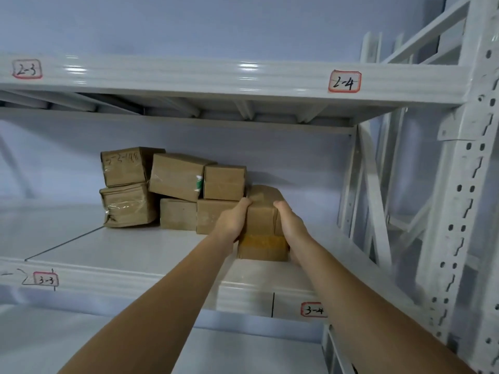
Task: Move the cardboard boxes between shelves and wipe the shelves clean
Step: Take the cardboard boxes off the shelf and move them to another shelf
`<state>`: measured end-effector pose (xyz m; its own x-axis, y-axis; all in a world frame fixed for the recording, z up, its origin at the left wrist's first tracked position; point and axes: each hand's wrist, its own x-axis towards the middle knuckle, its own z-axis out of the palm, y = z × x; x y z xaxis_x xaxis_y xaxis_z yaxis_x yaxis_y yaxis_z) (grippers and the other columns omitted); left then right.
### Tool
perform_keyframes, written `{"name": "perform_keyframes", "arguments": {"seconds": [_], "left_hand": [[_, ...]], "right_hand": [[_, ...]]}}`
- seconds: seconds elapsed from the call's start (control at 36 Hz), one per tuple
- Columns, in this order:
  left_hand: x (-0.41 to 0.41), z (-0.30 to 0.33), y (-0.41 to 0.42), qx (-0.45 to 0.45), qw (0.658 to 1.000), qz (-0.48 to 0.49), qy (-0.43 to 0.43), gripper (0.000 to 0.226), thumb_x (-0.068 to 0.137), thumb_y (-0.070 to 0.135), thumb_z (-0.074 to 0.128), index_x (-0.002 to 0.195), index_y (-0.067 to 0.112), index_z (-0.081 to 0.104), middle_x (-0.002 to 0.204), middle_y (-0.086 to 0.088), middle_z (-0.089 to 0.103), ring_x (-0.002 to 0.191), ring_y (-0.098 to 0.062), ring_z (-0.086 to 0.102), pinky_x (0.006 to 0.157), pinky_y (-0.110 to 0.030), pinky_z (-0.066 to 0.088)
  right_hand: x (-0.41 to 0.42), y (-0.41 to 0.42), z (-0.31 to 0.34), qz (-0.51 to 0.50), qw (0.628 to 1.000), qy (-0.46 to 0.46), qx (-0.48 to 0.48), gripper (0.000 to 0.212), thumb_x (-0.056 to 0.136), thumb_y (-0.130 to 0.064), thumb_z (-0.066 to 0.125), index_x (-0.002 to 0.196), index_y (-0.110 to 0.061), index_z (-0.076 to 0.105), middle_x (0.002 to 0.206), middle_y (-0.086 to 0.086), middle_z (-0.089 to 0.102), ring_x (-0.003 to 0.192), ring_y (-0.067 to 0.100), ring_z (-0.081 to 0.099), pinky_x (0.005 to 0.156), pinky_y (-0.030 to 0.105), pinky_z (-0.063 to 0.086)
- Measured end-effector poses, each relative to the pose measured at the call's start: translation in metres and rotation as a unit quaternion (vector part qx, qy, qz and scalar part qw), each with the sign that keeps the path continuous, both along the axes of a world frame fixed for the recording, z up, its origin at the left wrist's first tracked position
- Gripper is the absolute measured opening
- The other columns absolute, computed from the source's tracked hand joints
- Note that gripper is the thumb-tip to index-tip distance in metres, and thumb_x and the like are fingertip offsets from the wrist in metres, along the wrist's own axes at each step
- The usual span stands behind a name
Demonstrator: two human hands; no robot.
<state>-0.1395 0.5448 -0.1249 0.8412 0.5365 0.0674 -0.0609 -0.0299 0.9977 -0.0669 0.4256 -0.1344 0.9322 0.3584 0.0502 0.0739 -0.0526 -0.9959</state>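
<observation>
White metal shelf [135,247] carries stacked brown cardboard boxes [172,187]; left hand [235,220] and right hand [290,225] grip sides of brown taped cardboard box [263,225]

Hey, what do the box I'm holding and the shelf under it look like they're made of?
The held box looks like plain brown corrugated cardboard, matte, with clear tape across its top and a yellowish band across its near face. Both the left hand and right hand grip its sides. The shelf looks like painted steel: pale grey, smooth and slightly glossy, with light glare on the front beams, though the deck panel's core cannot be told.
</observation>
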Motion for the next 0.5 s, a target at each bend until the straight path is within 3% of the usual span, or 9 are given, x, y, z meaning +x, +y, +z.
{"name": "perform_keyframes", "arguments": {"seconds": [0.08, 0.19, 0.33, 0.44, 0.5], "left_hand": [[0.001, -0.001, 0.003, 0.004, 1.0, -0.002, -0.005, 0.059, 0.092, 0.067, 0.05, 0.122, 0.017, 0.06, 0.113, -0.01, 0.069, 0.103, -0.028, 0.065, 0.101, -0.048, 0.052], [0.008, -0.005, 0.009, 0.004, 1.0, 0.009, -0.012, 0.082, 0.074, 0.077, 0.049, 0.123, 0.013, 0.066, 0.11, -0.011, 0.072, 0.102, -0.03, 0.068, 0.1, -0.049, 0.054], [0.004, -0.001, 0.008, 0.016, 1.0, 0.005, -0.02, 0.081, 0.076, 0.076, 0.046, 0.118, 0.01, 0.067, 0.108, -0.011, 0.072, 0.101, -0.031, 0.067, 0.1, -0.049, 0.053], [0.009, -0.002, 0.011, 0.018, 1.0, 0.004, -0.016, 0.096, 0.062, 0.083, 0.043, 0.12, 0.01, 0.067, 0.109, -0.011, 0.072, 0.101, -0.03, 0.068, 0.1, -0.049, 0.053], [0.009, -0.001, 0.01, 0.021, 1.0, 0.002, -0.015, 0.094, 0.065, 0.083, 0.042, 0.12, 0.01, 0.066, 0.109, -0.011, 0.072, 0.102, -0.03, 0.067, 0.1, -0.048, 0.053]], "right_hand": [[0.006, 0.005, -0.001, 0.001, 1.0, 0.017, 0.006, 0.093, 0.054, -0.087, 0.046, 0.129, -0.034, 0.059, 0.117, 0.007, 0.068, 0.108, 0.031, 0.064, 0.101, 0.051, 0.051], [0.007, 0.006, 0.001, 0.0, 1.0, 0.021, 0.011, 0.098, 0.05, -0.086, 0.047, 0.13, -0.032, 0.06, 0.119, 0.008, 0.068, 0.109, 0.032, 0.064, 0.102, 0.051, 0.051], [0.004, 0.004, 0.002, -0.012, 0.999, 0.031, 0.006, 0.11, 0.05, -0.091, 0.049, 0.14, -0.028, 0.055, 0.131, 0.008, 0.064, 0.118, 0.032, 0.061, 0.106, 0.052, 0.048], [-0.014, 0.0, 0.009, -0.032, 0.999, -0.011, -0.014, 0.111, 0.066, -0.095, 0.043, 0.152, -0.024, 0.042, 0.146, 0.008, 0.054, 0.13, 0.032, 0.053, 0.113, 0.051, 0.042], [-0.022, -0.003, 0.012, -0.051, 0.998, -0.03, -0.037, 0.105, 0.078, -0.092, 0.039, 0.153, -0.019, 0.039, 0.147, 0.008, 0.051, 0.133, 0.032, 0.051, 0.113, 0.05, 0.042]]}}
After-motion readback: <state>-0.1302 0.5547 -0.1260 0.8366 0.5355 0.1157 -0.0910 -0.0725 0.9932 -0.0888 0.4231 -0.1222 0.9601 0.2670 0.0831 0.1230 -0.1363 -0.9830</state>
